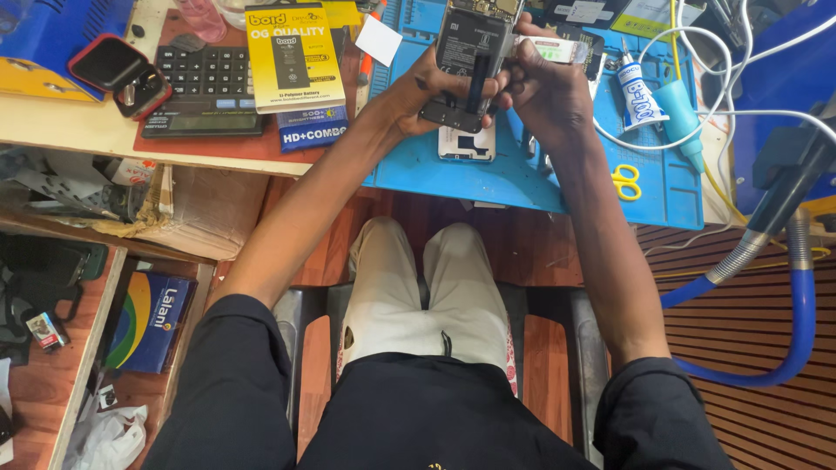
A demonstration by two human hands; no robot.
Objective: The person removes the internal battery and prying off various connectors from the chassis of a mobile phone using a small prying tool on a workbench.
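the opened phone [470,52] is held up over the blue mat [540,174], back off and insides facing the wearer, likely so the parts can be reached. the left hand [427,91] has its grip closed round the phone's left edge to steady it; the right hand [544,87] pinches the right side. a phone cover [466,144] lies just below, yellow scissors [625,181] right, a calculator [205,91] far left on the surface

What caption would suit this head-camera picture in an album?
Both hands, left hand and right hand, hold an opened smartphone above a blue repair mat.
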